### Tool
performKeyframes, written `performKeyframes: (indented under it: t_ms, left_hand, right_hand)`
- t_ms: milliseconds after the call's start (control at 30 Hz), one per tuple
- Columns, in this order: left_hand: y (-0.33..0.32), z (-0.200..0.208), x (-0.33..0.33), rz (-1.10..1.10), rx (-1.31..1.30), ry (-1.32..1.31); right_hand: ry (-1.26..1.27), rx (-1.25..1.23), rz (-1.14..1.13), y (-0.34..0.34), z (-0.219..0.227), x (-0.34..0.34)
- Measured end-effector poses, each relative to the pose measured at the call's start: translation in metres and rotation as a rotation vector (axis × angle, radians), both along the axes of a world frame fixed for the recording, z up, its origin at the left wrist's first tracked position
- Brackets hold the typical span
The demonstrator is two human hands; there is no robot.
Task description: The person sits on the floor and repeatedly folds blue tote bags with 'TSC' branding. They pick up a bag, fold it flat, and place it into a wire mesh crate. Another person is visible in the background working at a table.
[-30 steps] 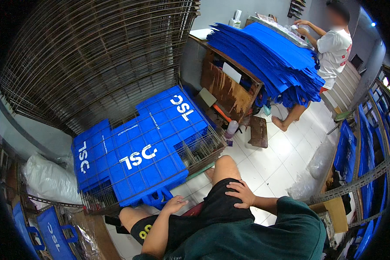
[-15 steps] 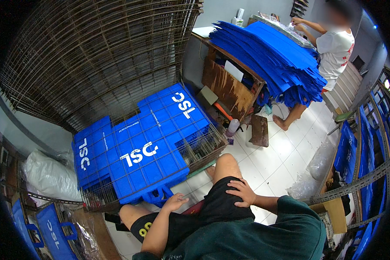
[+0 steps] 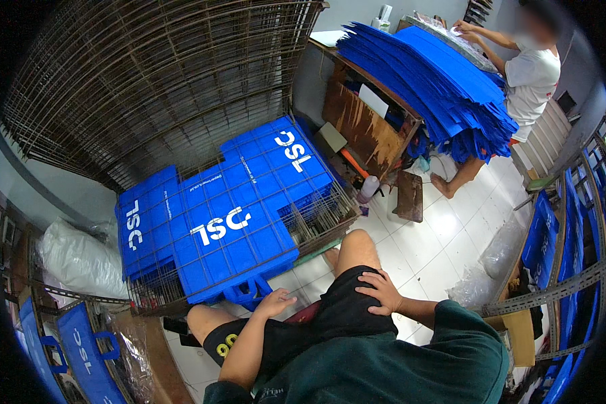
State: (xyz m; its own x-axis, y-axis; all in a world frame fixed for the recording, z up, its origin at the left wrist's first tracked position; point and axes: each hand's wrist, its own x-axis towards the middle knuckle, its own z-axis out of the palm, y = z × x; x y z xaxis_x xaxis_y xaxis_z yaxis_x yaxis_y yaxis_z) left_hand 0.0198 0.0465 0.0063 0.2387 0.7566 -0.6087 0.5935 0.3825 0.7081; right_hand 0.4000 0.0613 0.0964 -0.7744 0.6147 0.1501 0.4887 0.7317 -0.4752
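My right hand point(image 3: 382, 292) lies on my thigh in black shorts, its fingers spread and nothing in them. Over my other knee hovers my left hand point(image 3: 276, 304), its fingers loosely stretched out and empty. It is nearest to the handle point(image 3: 244, 295) of a blue fabric bag point(image 3: 232, 259) with white printing. That bag rests on a low wire rack, under a wire grid, with further blue printed pieces point(image 3: 145, 202) beside and behind it. The hand and the handle appear apart.
A tall stack of wire racks point(image 3: 161, 81) rises behind the bags. On a worn wooden table lies a thick pile of blue fabric sheets point(image 3: 424, 81); a co-worker point(image 3: 535, 74) handles something there. Metal shelving point(image 3: 552, 286) with blue bags stands right, a white plastic sack point(image 3: 81, 259) left.
The whole view has shifted slightly, so the rack and table sit a little higher and further right. My left hand's fingers have lifted a little; my right hand stays on the thigh.
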Motion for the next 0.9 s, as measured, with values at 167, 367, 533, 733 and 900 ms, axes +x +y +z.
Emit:
performKeyframes:
  t_ms: [167,367,533,733,900]
  left_hand:
    - [0.0,-0.003,-0.001,0.006,0.005,-0.014]
    - [-0.002,-0.022,-0.005,-0.016,0.029,0.003]
    - [-0.004,-0.022,-0.003,0.03,0.046,-0.038]
    - [-0.004,-0.02,-0.005,0.01,0.069,-0.035]
    - [-0.002,-0.017,-0.004,0.001,0.066,-0.012]
  right_hand:
    - [0.0,-0.001,-0.005,0.001,0.001,0.0]
    - [-0.009,0.005,0.003,0.004,0.006,-0.003]
    - [0.021,0.004,-0.01,0.001,-0.002,0.0]
    - [0.026,-0.021,-0.016,0.002,0.0,-0.007]
    - [0.026,-0.017,-0.026,0.003,0.0,-0.006]
